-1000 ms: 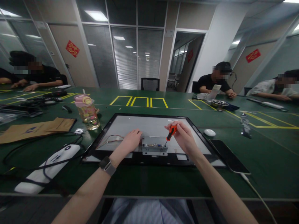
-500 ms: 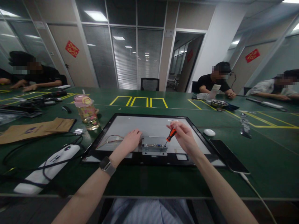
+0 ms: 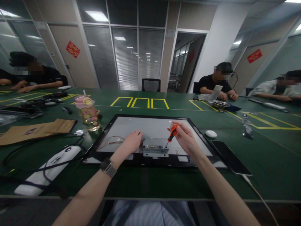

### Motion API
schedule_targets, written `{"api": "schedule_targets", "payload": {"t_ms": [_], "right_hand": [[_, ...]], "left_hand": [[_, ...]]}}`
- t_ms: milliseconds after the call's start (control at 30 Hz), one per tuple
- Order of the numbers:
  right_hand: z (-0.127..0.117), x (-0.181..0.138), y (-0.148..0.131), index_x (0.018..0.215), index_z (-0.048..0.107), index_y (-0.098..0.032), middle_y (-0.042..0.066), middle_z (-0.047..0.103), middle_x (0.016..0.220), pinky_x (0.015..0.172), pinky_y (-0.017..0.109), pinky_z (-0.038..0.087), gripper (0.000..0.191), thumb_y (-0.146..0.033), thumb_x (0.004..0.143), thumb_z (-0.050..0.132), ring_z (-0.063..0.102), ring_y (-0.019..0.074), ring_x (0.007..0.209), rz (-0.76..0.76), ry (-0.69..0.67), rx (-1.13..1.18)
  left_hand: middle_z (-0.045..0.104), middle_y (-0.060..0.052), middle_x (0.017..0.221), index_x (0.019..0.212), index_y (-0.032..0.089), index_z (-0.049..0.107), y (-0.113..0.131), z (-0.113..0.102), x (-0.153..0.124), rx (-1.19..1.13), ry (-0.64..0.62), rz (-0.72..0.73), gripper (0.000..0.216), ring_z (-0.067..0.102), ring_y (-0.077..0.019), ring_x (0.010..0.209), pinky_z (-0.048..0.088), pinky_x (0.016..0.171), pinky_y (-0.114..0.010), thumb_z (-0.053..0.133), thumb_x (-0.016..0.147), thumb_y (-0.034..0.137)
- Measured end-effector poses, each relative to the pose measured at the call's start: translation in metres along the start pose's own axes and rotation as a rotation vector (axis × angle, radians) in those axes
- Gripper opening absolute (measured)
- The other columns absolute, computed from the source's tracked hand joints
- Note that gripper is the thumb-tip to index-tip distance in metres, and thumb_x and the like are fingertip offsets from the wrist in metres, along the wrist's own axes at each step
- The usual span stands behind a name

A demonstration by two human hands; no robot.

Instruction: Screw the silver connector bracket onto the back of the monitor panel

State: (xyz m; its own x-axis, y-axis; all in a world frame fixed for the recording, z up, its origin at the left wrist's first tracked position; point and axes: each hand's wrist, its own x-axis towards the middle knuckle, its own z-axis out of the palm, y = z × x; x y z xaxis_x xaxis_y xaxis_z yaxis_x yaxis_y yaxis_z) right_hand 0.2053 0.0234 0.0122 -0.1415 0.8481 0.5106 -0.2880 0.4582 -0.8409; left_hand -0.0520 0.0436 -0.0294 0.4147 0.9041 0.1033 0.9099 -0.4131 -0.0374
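My right hand (image 3: 185, 135) grips an orange and black screwdriver (image 3: 173, 133), slanted down to the left. Its tip meets the right part of a silver metal bracket (image 3: 155, 154) with connector ports along its front. From the other side my left hand (image 3: 133, 142) holds the bracket's left end, its fingers close together and the thumb mostly hidden. Both hands are over a black-framed display panel (image 3: 150, 124) lying flat, with a pale grey back. Thin loose wires (image 3: 110, 140) lie on the panel, left of my left hand.
Left of the panel are a pink-lidded bottle (image 3: 87, 113), a brown paper bag (image 3: 37, 130) and a white power strip (image 3: 50, 169) with black cables. On the right lie a phone (image 3: 230, 157) with a charging cable and a white case (image 3: 211, 134). Several people sit across the table.
My right fingers have shifted slightly on the screwdriver handle, showing more of its orange top. The tip stays at the bracket, and my left hand has not moved.
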Motion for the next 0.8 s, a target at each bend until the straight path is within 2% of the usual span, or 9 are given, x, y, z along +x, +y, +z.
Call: {"api": "schedule_targets", "payload": {"t_ms": [67, 267, 433, 633, 800], "right_hand": [[0.0009, 0.0000, -0.0001, 0.101, 0.070, -0.031, 0.001, 0.067, 0.089, 0.099, 0.047, 0.050, 0.021, -0.047, 0.087, 0.068, 0.065, 0.0202, 0.090, 0.011, 0.001, 0.055], [0.0023, -0.0008, -0.0010, 0.081, 0.073, -0.028, 0.002, 0.066, 0.095, 0.103, 0.044, 0.047, 0.018, -0.045, 0.083, 0.073, 0.063, 0.0195, 0.096, -0.013, -0.006, 0.063], [0.0039, -0.0012, -0.0019, 0.099, 0.073, -0.030, 0.002, 0.067, 0.087, 0.103, 0.047, 0.046, 0.023, -0.048, 0.087, 0.068, 0.064, 0.0197, 0.088, 0.037, -0.028, 0.084], [0.0023, 0.0001, -0.0006, 0.079, 0.072, -0.028, 0.001, 0.066, 0.093, 0.104, 0.046, 0.047, 0.019, -0.046, 0.082, 0.073, 0.063, 0.0198, 0.093, -0.009, 0.005, 0.075], [0.0035, -0.0015, -0.0026, 0.101, 0.071, -0.029, 0.002, 0.068, 0.087, 0.101, 0.049, 0.049, 0.023, -0.047, 0.088, 0.066, 0.065, 0.0207, 0.087, 0.020, -0.037, 0.037]], "left_hand": [[0.060, -0.016, 0.122, 0.122, 0.012, 0.057, -0.0010, 0.0017, 0.0005, -0.001, 0.003, 0.003, 0.034, 0.060, -0.0270, 0.109, 0.048, 0.094, -0.040, 0.042, 0.092, 0.010], [0.060, -0.015, 0.124, 0.123, 0.013, 0.057, -0.0009, 0.0017, 0.0010, 0.009, 0.000, 0.000, 0.034, 0.059, -0.0258, 0.112, 0.047, 0.097, -0.039, 0.042, 0.093, 0.010], [0.060, -0.015, 0.124, 0.124, 0.013, 0.057, 0.0000, 0.0003, 0.0010, 0.026, -0.005, 0.002, 0.034, 0.060, -0.0262, 0.111, 0.047, 0.096, -0.038, 0.044, 0.093, 0.011], [0.060, -0.015, 0.123, 0.123, 0.013, 0.057, -0.0003, 0.0008, 0.0006, 0.036, -0.001, 0.001, 0.033, 0.060, -0.0257, 0.109, 0.048, 0.094, -0.038, 0.043, 0.093, 0.010], [0.060, -0.015, 0.122, 0.123, 0.012, 0.057, -0.0005, 0.0018, 0.0009, 0.030, -0.003, 0.002, 0.032, 0.059, -0.0264, 0.111, 0.048, 0.095, -0.039, 0.045, 0.093, 0.011]]}}
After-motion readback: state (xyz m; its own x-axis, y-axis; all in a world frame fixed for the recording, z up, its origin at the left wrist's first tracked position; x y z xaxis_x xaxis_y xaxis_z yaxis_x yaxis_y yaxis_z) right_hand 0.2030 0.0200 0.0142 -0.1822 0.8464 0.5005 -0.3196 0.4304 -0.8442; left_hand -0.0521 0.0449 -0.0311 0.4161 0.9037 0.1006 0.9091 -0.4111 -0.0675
